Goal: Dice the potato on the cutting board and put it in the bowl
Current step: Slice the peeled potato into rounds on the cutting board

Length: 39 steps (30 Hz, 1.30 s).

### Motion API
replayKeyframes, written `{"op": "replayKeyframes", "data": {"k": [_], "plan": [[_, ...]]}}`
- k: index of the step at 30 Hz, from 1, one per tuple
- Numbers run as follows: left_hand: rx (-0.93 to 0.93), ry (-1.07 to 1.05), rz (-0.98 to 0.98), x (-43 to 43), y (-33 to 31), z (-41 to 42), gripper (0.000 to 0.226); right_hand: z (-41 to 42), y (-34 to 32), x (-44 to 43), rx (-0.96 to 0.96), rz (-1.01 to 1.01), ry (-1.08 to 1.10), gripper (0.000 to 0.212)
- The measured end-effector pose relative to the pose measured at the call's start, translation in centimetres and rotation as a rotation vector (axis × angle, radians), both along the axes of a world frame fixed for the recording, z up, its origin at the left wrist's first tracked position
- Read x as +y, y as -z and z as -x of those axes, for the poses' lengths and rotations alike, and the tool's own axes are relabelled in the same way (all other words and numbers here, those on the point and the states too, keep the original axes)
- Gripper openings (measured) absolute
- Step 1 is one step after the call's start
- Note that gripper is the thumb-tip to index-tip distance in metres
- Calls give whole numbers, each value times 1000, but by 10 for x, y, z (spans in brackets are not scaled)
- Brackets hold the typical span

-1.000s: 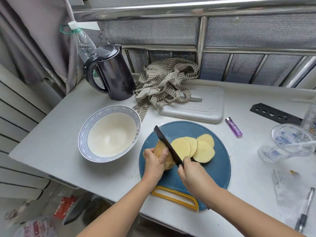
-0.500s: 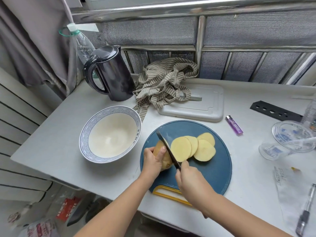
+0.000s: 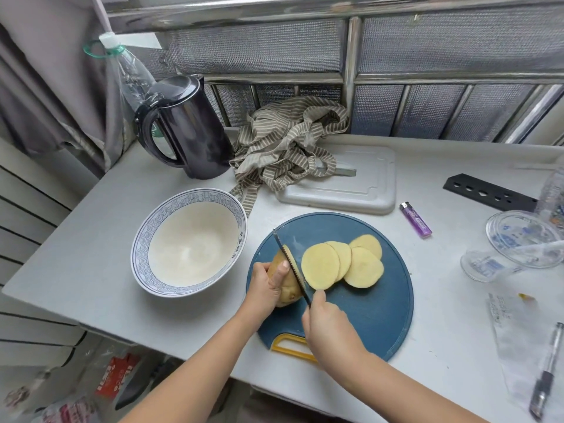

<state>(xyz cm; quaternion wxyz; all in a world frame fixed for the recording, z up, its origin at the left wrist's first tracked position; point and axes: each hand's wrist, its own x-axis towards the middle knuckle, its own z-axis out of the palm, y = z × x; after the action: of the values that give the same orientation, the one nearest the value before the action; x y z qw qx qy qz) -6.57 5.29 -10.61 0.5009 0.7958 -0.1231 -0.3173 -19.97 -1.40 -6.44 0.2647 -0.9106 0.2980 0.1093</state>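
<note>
nearest us, our right hand (image 3: 331, 328) is curled round the handle of the knife (image 3: 291, 264), blade down in the potato (image 3: 290, 293). our left hand (image 3: 264, 288) grips the uncut end of that potato at nine o'clock on the blue cutting board (image 3: 375, 315). four slices (image 3: 320, 265) lie overlapped at three o'clock of the blade. the bowl (image 3: 183, 198) stands on the bench (image 3: 91, 239) just beside the board, at ten o'clock.

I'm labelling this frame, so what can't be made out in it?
Head view:
- knife handle: hidden in the right hand.
- potato, left side: covered by the left hand.
- clear bottle: cut off by the right edge.
- writing on the paper slip: too small.
</note>
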Motion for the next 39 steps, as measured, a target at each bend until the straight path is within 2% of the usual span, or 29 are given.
{"op": "replayKeyframes", "data": {"k": [5, 9, 12, 15, 19, 25, 29, 39], "plan": [[-3, 9, -23, 0, -1, -1, 108, -2, -2, 3, 36, 54, 8, 26], [59, -4, -16, 0, 1, -4, 99, -4, -7, 3, 44, 56, 7, 25], [100, -24, 25, 0, -3, -4, 83, -6, -14, 1, 42, 80, -14, 21], [71, -37, 10, 2, 0, -4, 98, -6, -16, 3, 36, 94, -28, 19], [19, -73, 7, 2, -3, 8, 76, -1, -9, 5, 44, 87, -6, 18], [-59, -69, 3, -1, -4, 12, 74, -4, -5, 4, 48, 43, 33, 19], [-179, -18, -30, -4, -5, 20, 64, -17, -5, -2, 119, -59, 109, 19], [-68, -46, 14, -1, -5, 21, 65, -14, 3, -4, 89, -125, 200, 21]]}}
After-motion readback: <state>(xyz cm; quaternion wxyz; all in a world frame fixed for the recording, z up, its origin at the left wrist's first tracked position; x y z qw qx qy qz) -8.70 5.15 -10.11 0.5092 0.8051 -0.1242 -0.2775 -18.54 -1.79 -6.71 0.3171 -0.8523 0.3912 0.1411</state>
